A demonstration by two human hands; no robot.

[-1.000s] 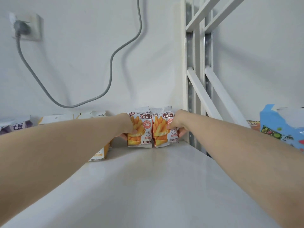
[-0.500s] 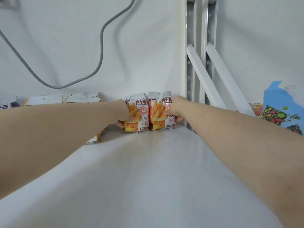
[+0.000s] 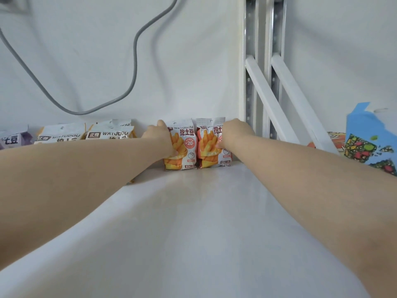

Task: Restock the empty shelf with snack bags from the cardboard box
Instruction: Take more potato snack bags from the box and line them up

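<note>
Two orange-and-white snack bags stand upright side by side at the back of the white shelf (image 3: 193, 222), against the wall. My left hand (image 3: 160, 139) grips the left bag (image 3: 184, 147) by its left edge, thumb up at its top corner. My right hand (image 3: 233, 134) holds the right bag (image 3: 207, 145), fingers curled over its front and right side. The two bags touch each other. The cardboard box is out of view.
More snack bags (image 3: 107, 133) stand in a row along the wall to the left, a purple one (image 3: 12, 139) at the far left. The white rack upright (image 3: 255, 82) with diagonal braces rises right of the bags. A blue patterned package (image 3: 371, 138) sits beyond it. A grey cable (image 3: 134, 61) hangs on the wall.
Both hands have stayed on the two bags at the back wall. My left thumb has come up to the left bag's top corner. The camera has tilted and moved slightly.
</note>
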